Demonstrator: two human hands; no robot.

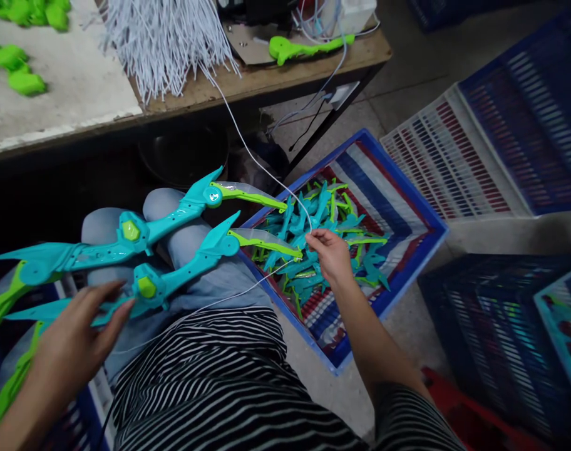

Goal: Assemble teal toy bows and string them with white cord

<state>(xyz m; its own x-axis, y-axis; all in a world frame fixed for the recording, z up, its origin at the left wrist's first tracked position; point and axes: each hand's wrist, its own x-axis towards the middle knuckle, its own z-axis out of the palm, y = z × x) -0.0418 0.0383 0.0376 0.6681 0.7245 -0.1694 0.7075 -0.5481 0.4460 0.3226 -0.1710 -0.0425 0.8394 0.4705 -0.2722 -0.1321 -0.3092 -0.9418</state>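
Observation:
Two toy bows in turquoise and green lie across the lap: an upper toy bow and a lower toy bow. My left hand hovers over or touches the lower bow beside its grip, thumb and fingers apart; contact is unclear. In a pinch, my right hand holds a white string near that bow's green tip. This string runs up to a bundle of white strings on the table. Another thin white string stretches from the lower bow's tip along the lap.
A blue crate lined with striped cloth holds many turquoise and green bow pieces at the right. The wooden table carries green parts, a green bow limb and cables. More crates stand farther right.

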